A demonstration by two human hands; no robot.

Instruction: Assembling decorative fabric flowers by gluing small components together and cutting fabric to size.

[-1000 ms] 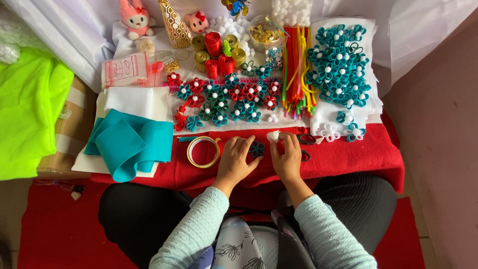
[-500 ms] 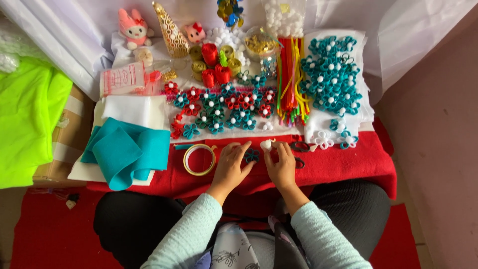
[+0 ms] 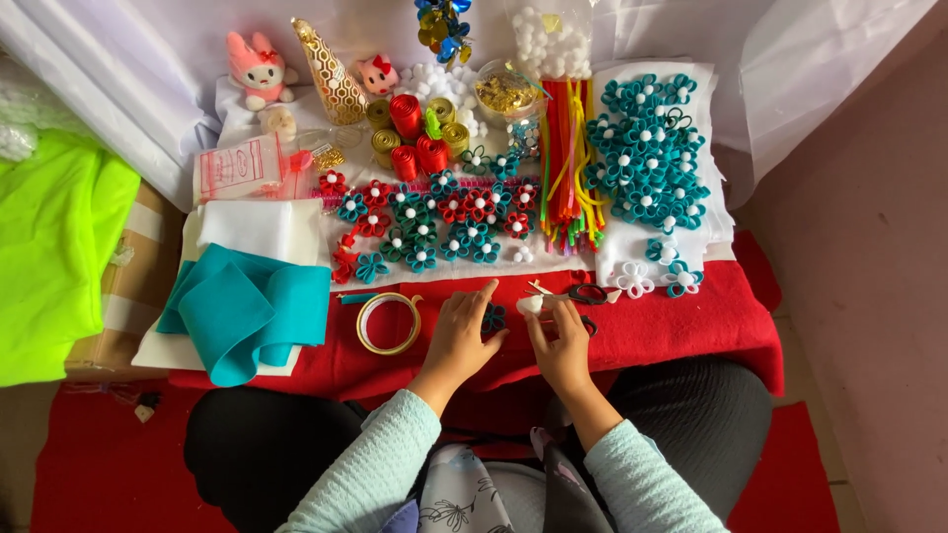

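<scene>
Observation from the head view: the person is sitting at a low surface covered by a red cloth (image 3: 691, 326), and both hands are working at its near edge. The left hand (image 3: 462, 331) is lying with its fingers loosely spread, the fingertips touching a small teal flower (image 3: 494, 318). The right hand (image 3: 561, 341) is pinching a small white pompom (image 3: 530, 306) between thumb and forefinger, just right of the teal flower; the other fingers are curling inward.

Taking the teal flower as the landmark:
- A roll of tape (image 3: 388, 323) is lying flat just to its left, beyond the left hand.
- A folded teal felt (image 3: 242, 311) is resting further left, on top of white sheets.
- A pair of scissors (image 3: 591, 294) is lying just to its right, behind the right hand.
- Rows of red and teal flowers (image 3: 434, 212) are sitting behind it on a white sheet.
- A bundle of coloured pipe cleaners (image 3: 571, 163) is lying behind and to the right.
- A heap of teal flowers with white centres (image 3: 647, 148) is lying further right of that bundle.
- Red and gold ribbon rolls (image 3: 415, 133) are standing well behind it.
- A neon green fabric (image 3: 49, 247) is lying far to the left, off the cloth.
</scene>
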